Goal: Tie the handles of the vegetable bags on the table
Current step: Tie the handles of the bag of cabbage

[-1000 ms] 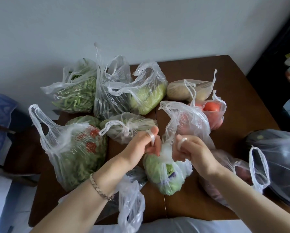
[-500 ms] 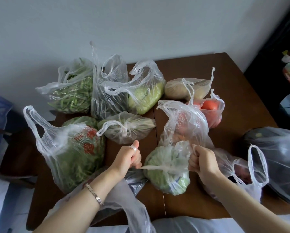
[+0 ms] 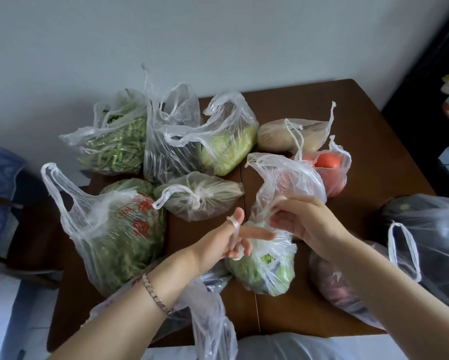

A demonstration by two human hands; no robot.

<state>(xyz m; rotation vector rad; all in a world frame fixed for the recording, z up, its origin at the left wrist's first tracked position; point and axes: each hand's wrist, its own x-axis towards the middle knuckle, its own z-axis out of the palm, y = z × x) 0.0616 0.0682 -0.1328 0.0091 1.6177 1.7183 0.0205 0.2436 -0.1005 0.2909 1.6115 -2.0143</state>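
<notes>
1. Clear plastic: the bag (image 3: 267, 271) of green leaves sat on the desk (image 3: 374, 157) just beneath both hands, with its gathered top touching their fingers.
2. The left hand (image 3: 226, 242) had its thumb raised with one handle (image 3: 235, 227) looped round it. The strip ran down under the curled lower fingers, and the index finger lay straight, pointing at the right hand (image 3: 311, 224).
3. The right hand was half curled, and its fingertips seemingly pinched the other handle (image 3: 267, 222).
4. This looked like mid-knot: the handles were held but not drawn tight. The next move would call for passing one handle through the other and pulling the hands apart.
5. The bag's long axis ran from the mouth under the fingers back toward the wrists, and the mouth pointed up and away.
</notes>
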